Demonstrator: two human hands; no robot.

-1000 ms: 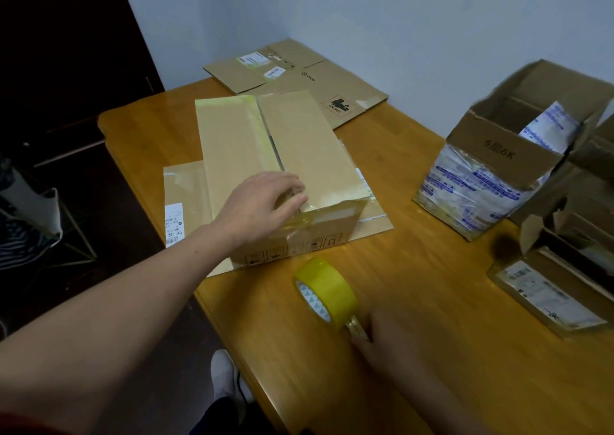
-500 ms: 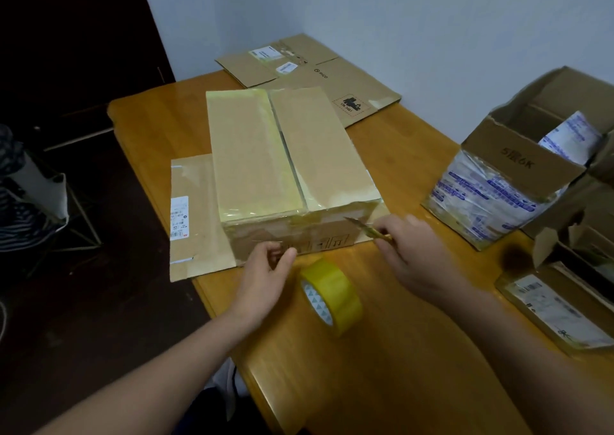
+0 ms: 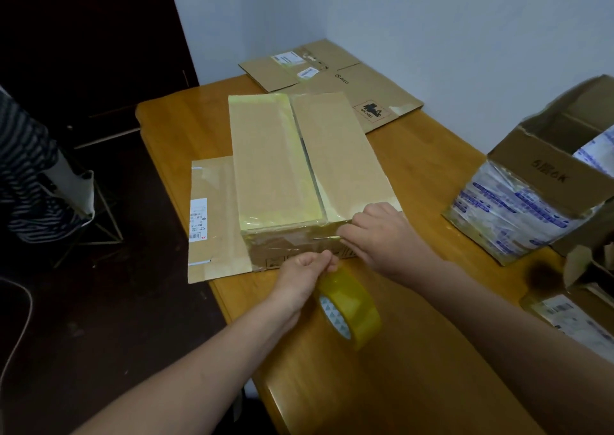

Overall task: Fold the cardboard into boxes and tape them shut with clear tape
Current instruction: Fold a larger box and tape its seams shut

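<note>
A closed brown cardboard box [image 3: 292,169] lies lengthways on the desk [image 3: 398,385]. Its two top flaps meet along the middle, and glossy yellowish tape covers the left flap and the near edge. It sits on a flat cardboard sheet [image 3: 212,228] with a white label. A roll of tape [image 3: 357,311] stands on edge just in front of the box, the left hand [image 3: 305,272] pinching at its top. The right hand [image 3: 378,235] holds a thin blade [image 3: 327,238] against the box's near face.

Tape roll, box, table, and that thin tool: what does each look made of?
Tape roll: glossy, yellowish see-through plastic film by its sheen, on a white printed core, probably card.
Box: matte brown cardboard; the shiny yellow-tinted bands along its edges look like tape.
Table: glossy varnished wood, plank lines and reflections showing.
Thin tool in the right hand: glinting, possibly metal.
</note>
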